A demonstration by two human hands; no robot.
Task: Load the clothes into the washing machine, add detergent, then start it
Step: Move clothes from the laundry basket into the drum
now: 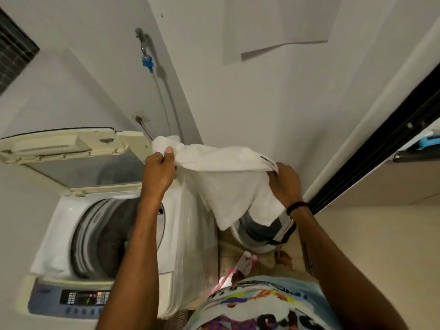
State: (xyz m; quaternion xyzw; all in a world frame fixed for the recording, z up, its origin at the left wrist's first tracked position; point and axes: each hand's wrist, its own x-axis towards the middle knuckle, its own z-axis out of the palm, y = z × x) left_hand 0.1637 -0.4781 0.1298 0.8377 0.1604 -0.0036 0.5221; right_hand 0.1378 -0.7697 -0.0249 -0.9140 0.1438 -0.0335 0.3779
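A white garment point(221, 172) hangs stretched between my two hands, to the right of the washing machine point(190, 225). My left hand point(158, 170) pinches its left edge above the machine's back right corner. My right hand point(284, 182) grips its right edge over a laundry basket point(259, 244) on the floor, where blue-grey clothes point(258, 228) lie. The top-loader's lid point(64, 146) stands raised, and dark grey fabric point(112, 234) lies in the drum. Lit digits show on the control panel point(85, 298) at the front.
A water tap with a blue fitting point(147, 61) and hose is on the wall behind the machine, above a socket point(140, 117). A dark sliding-door frame point(371, 148) runs along the right. Pink and white items point(240, 265) lie on the tiled floor by the basket.
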